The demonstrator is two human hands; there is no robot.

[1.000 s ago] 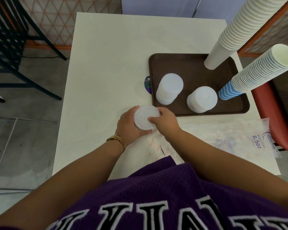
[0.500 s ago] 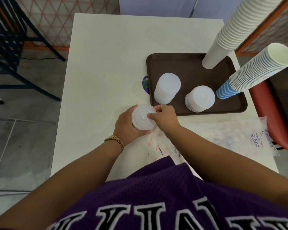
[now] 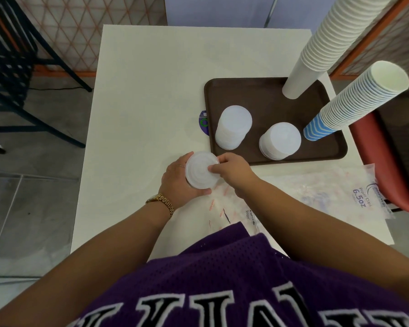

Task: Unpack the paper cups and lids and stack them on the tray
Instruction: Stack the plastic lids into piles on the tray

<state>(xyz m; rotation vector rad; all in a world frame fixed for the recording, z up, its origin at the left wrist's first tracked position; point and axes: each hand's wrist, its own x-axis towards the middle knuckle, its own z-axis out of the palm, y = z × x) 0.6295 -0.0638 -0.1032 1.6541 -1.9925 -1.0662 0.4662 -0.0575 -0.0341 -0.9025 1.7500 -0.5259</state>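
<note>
Lids (image 3: 201,169) are the thing in hand: a short clear stack of them sits over the counter (image 3: 151,90), just in front of the tray's (image 3: 265,95) near left corner and not yet on it. Left hand (image 3: 178,182) cups the stack from below and behind, its fingers curled round the rim; right hand (image 3: 232,172) pinches the stack's right edge, thumb on the top lid. Both hands are therefore gripping the same stack (how many lids it holds cannot be told)

On the tray stand 2 lid stacks, a taller one (image 3: 233,129) at the left and a lower one (image 3: 280,141) at the middle front, well apart from each other. Behind and to the right rise 2 tall cup columns: a white one (image 3: 321,43) at the far side and a blue-striped one (image 3: 354,100) at the right edge, both leaning in this wide view

Empty plastic wrappers (image 3: 316,197) lie flat on the counter beside the right forearm, one printed "Paper Cups 6.5oz". No unopened pack shows anywhere

By these signs the job looks nearly finished: cups are unpacked and stacked, most lids too. What is left, as I judge it, is to set the held lids on the tray, likely atop 1 of the 2 lid stacks
</note>
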